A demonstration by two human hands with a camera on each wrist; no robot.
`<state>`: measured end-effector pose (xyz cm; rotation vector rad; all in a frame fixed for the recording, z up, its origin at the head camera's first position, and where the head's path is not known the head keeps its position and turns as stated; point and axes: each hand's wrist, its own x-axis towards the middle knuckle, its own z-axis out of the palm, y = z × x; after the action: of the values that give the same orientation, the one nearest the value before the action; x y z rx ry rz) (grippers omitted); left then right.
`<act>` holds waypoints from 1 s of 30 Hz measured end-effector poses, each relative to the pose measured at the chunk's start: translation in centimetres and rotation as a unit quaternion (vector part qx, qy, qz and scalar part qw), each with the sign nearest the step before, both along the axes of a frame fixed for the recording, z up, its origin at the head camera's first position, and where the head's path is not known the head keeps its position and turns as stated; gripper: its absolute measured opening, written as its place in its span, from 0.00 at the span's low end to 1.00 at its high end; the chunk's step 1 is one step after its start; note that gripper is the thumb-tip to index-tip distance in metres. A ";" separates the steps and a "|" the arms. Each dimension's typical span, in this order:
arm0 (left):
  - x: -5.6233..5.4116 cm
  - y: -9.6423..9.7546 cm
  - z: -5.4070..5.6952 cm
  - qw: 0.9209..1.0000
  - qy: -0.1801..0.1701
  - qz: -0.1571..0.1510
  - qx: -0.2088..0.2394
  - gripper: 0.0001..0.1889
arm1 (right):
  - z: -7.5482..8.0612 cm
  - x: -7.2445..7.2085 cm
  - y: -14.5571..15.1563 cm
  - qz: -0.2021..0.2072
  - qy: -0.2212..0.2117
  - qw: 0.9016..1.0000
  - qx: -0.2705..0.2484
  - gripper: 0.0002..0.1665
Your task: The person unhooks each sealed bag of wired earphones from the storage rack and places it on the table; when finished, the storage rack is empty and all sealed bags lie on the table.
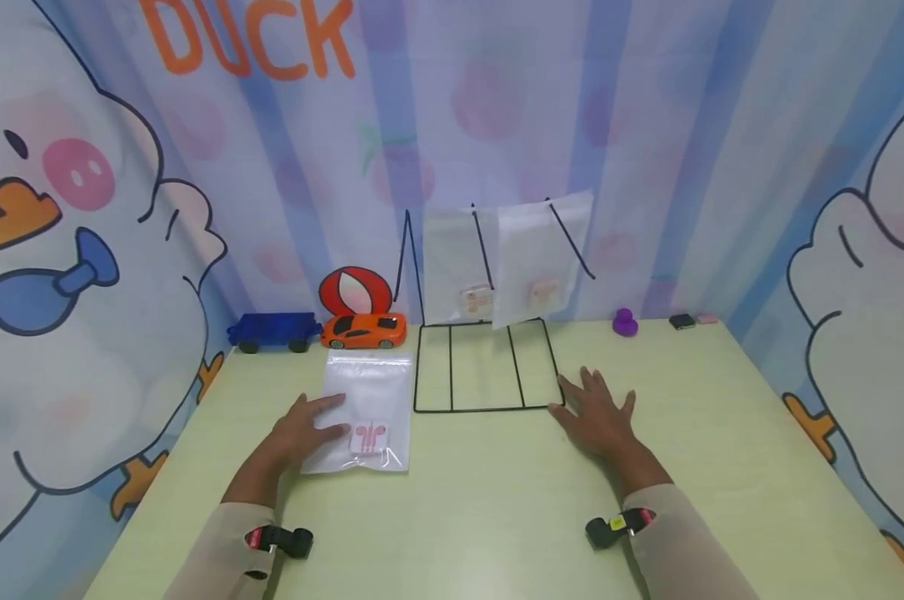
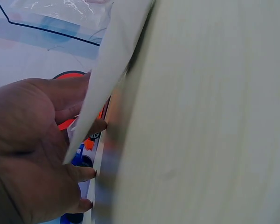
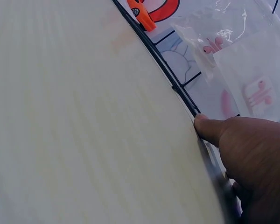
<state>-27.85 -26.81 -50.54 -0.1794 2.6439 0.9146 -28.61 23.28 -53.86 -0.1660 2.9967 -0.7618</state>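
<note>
A clear zip bag (image 1: 372, 383) lies flat near the left of the table, holding a small white square with pink earphones (image 1: 369, 437). My left hand (image 1: 299, 431) rests at its left side, thumb and index finger stretched over the plastic. In the left wrist view the bag's edge (image 2: 105, 79) stands raised, hiding part of the thumb. My right hand (image 1: 597, 417) lies spread at the right front corner of a black wire rack (image 1: 489, 409), its thumb (image 3: 207, 125) at the wire. Two similar bags (image 1: 452, 250) hang on the rack's upright prongs.
An orange toy car (image 1: 364, 331) and a blue toy wagon (image 1: 275, 329) stand at the back left. At the back right are a purple toy duck (image 1: 625, 322), a small black block (image 1: 681, 322) and a pink one (image 1: 707, 319). A printed curtain borders the table.
</note>
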 end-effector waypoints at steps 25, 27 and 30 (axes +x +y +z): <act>-0.3 0.3 0.0 0.996 0.036 -0.052 -0.059 0.53 | 0.4 0.1 -0.1 -0.003 -0.006 1.000 0.012 0.41; -0.6 0.6 0.0 0.996 0.048 -0.050 -0.061 0.53 | 0.4 0.1 -0.1 -0.002 -0.008 1.000 0.010 0.41; -1.0 1.6 0.4 0.994 0.070 -0.052 -0.064 0.53 | 0.4 0.1 0.0 -0.002 -0.005 1.000 0.009 0.41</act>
<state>-28.82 -25.19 -50.15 -0.0089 2.8129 0.7491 -28.54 23.30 -53.50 -0.1554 2.9938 -0.7331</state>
